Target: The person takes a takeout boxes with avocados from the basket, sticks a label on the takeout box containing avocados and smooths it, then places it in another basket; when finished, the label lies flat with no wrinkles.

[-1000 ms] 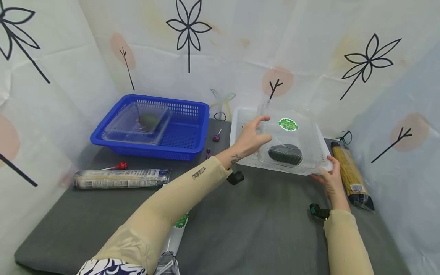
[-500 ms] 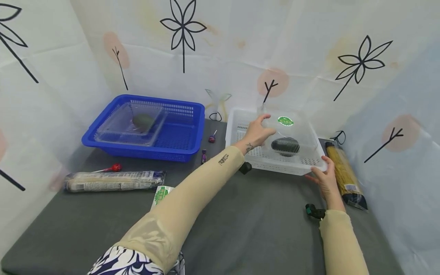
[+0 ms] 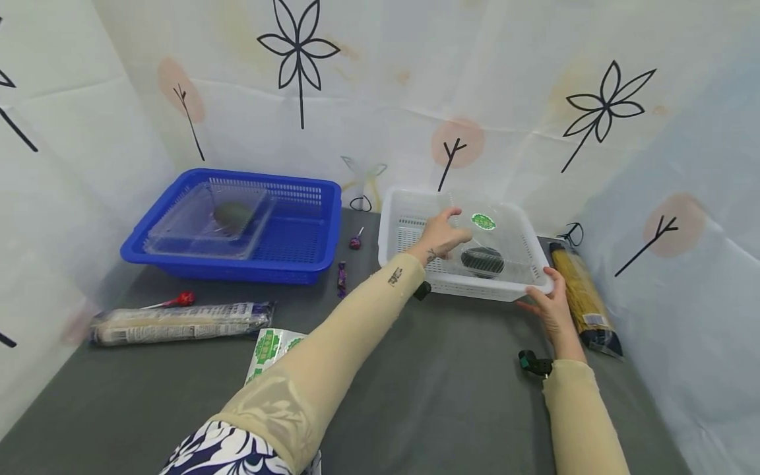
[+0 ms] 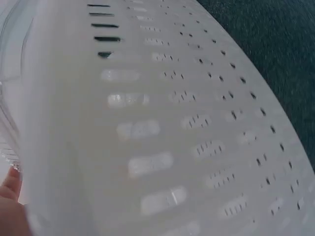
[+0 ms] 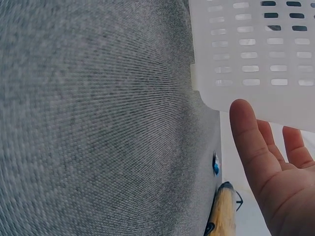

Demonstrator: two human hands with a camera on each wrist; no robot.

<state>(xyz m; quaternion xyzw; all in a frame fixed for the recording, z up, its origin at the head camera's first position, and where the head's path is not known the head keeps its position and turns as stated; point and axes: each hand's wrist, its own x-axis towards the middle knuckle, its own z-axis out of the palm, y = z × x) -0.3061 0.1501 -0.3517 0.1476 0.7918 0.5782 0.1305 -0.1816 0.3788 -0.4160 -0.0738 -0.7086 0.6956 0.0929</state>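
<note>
The clear box [image 3: 515, 231], with a green sticker [image 3: 483, 221] and a dark thing [image 3: 483, 262] inside, is in the white basket [image 3: 475, 288]. The left hand [image 3: 441, 237] is by the box, thumb and finger wide apart. The right hand [image 3: 553, 309], spread wide, touches the basket's corner.

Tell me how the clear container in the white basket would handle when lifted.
The clear container looks thin-walled, so it would probably flex if squeezed. Its smooth-looking plastic may be slippery. The dark item seen through it sits toward the near side of the white basket, so that side could dip first.
</note>
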